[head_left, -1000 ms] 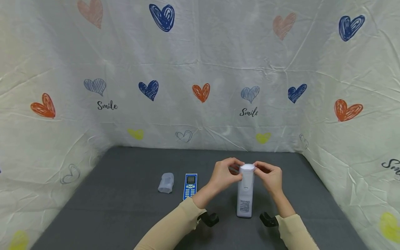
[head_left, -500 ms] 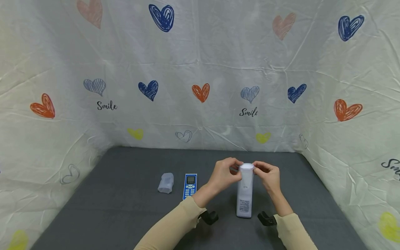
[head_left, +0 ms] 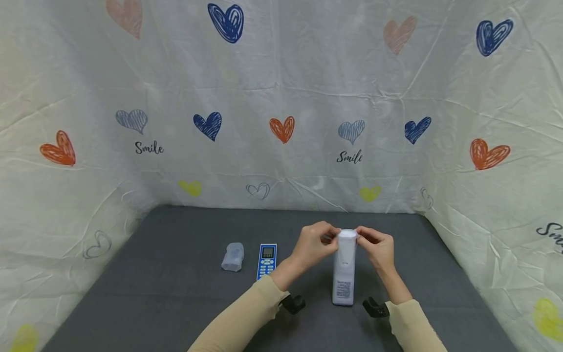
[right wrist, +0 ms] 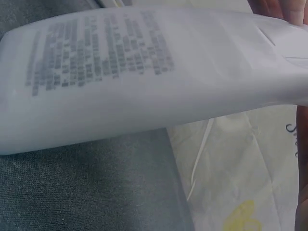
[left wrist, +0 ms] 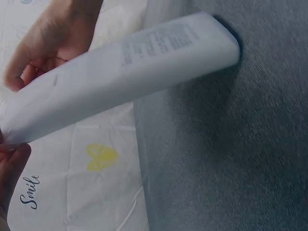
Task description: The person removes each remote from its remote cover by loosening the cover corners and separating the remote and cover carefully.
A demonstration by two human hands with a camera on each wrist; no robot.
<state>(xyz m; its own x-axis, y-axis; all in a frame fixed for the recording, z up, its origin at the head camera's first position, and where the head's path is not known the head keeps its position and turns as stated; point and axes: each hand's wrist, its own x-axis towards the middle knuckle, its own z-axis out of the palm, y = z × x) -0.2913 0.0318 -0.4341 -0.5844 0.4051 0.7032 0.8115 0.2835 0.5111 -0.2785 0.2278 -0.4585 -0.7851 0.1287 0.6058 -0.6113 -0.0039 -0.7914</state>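
A long white remote control (head_left: 344, 271) stands on end, its back with small printed text facing me. A thin translucent film or sleeve seems to lie over it, with a crease near the upper end in the right wrist view. My left hand (head_left: 313, 245) pinches the upper left edge between thumb and fingers. On the opposite side my right hand (head_left: 379, 248) pinches the upper right edge. In the left wrist view the lower end of the remote control (left wrist: 159, 53) is close to the cloth; whether it touches is unclear.
Left of my hands lies a blue remote control (head_left: 267, 260) with a small screen, its lower part hidden by my left arm. Beside it sits a translucent whitish cover (head_left: 232, 257). Grey cloth (head_left: 176, 274) covers the table; heart-printed white sheets (head_left: 308, 195) hang behind and at both sides.
Both hands and the white remote control have shifted very slightly left. The grips look the same, and the other items have not moved on the table.
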